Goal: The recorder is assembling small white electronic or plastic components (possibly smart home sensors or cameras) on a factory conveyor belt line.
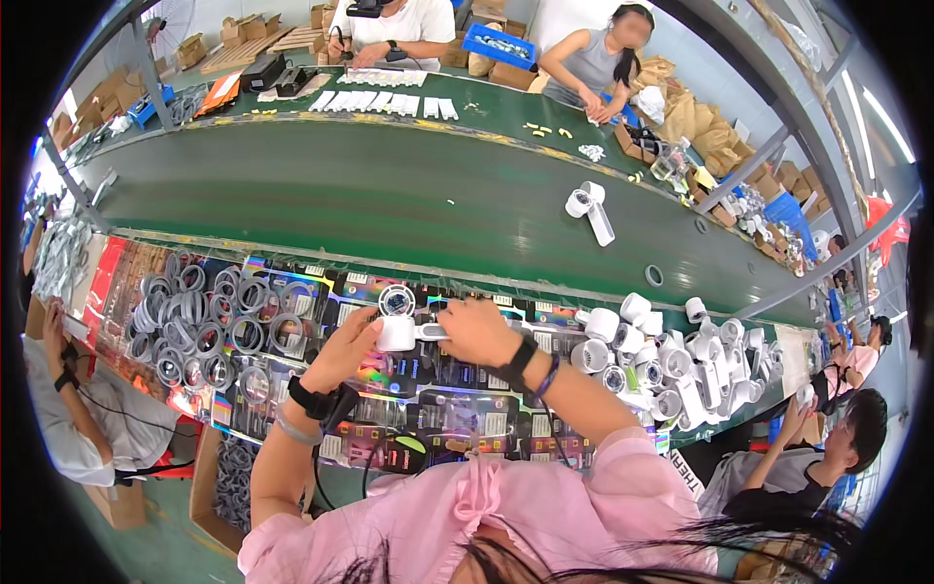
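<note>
Over the near workbench I hold a white handheld fan body (pixel 396 335), with a round head and a short handle. Its open round end, showing a dark core inside a pale ring, faces up and away from me. My left hand (pixel 342 350) grips the head from the left, thumb against its side. The handle end is in my right hand (pixel 479 337), whose fingers are partly hidden. A pile of grey rings (pixel 209 341) lies to the left of my left hand. Many similar white fan bodies (pixel 681 365) are heaped to the right of my right arm.
Printed glossy sheets (pixel 452 414) cover the bench under my hands. Beyond runs a green conveyor belt (pixel 370 195), carrying one white fan body (pixel 592 211) and a loose grey ring (pixel 654 275). A carton of grey rings (pixel 206 477) stands below left. Co-workers sit across and at both sides.
</note>
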Action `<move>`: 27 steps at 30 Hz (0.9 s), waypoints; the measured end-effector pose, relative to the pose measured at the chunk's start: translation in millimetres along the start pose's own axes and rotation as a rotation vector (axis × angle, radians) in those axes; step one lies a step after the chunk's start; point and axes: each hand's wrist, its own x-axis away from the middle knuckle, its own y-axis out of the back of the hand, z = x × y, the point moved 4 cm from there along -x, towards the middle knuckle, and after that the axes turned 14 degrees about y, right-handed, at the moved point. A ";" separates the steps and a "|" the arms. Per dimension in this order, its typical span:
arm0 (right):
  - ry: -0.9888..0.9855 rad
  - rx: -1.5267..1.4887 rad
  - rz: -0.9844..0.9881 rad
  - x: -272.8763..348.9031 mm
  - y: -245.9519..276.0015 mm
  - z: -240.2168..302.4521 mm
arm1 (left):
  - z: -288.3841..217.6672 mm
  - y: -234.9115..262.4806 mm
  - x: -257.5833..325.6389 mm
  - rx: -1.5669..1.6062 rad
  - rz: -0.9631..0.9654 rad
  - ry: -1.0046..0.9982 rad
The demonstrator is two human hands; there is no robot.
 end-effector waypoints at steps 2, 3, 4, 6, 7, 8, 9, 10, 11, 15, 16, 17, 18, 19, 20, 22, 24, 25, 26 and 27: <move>-0.070 -0.053 -0.038 16.0 0.6 7.0 | -3.2 -7.2 4.9 0.368 -0.011 0.105; -0.109 -0.025 -0.057 21.7 3.3 11.8 | -6.3 -13.8 6.5 0.596 0.092 0.158; -0.108 -0.022 -0.051 25.8 2.1 17.6 | -7.0 -19.4 4.3 0.601 0.094 0.157; -0.193 -0.003 -0.232 34.9 7.0 23.5 | -10.1 -43.4 -3.6 0.747 0.340 0.285; -0.218 -0.025 -0.225 36.4 8.6 26.8 | -21.5 -56.4 -7.8 0.731 0.319 0.284; -0.223 -0.015 -0.229 36.7 11.4 33.7 | -28.5 -67.6 -13.4 0.725 0.327 0.276; -0.228 0.002 -0.287 36.7 16.1 40.4 | -35.0 -74.5 -22.3 0.776 0.272 0.209; -0.234 0.015 -0.342 38.5 23.9 44.9 | -45.4 -81.4 -29.4 0.826 0.216 0.146; -0.235 -0.006 -0.358 40.9 33.5 47.1 | -63.1 -87.3 -32.4 0.791 0.147 0.093; -0.444 -0.477 -0.470 62.8 26.3 18.4 | -68.4 -94.9 -73.8 0.888 0.123 -0.014; -0.449 -0.467 -0.475 71.5 21.9 4.5 | -74.8 -100.8 -78.3 0.886 0.134 -0.019; -0.545 -0.569 -0.632 84.9 15.7 -12.3 | -81.1 -107.3 -79.4 0.957 0.180 -0.005; -0.638 -0.673 -0.789 98.3 5.5 -28.7 | -85.7 -114.4 -80.9 1.028 0.224 0.011; -0.622 -0.793 -0.832 99.9 -1.2 -34.2 | -85.6 -120.6 -81.0 1.031 0.240 -0.002; -0.633 -0.799 -0.832 103.8 -7.1 -38.4 | -83.0 -128.7 -82.5 1.028 0.241 0.011; -0.529 -1.164 -0.935 106.9 -17.5 -42.1 | -74.1 -148.8 -83.7 1.060 0.350 0.068; -0.446 -1.194 -0.983 115.7 -38.6 -50.4 | -55.7 -167.1 -90.6 1.078 0.487 0.068; -0.400 -1.129 -1.035 116.0 -36.7 -50.6 | -50.4 -172.5 -88.2 1.024 0.429 0.074; -0.355 -1.061 -1.085 116.5 -34.5 -51.0 | -46.4 -177.3 -85.6 0.968 0.374 0.079; -0.418 -1.085 -1.056 121.1 -35.0 -50.4 | -47.6 -178.3 -85.3 0.941 0.393 0.063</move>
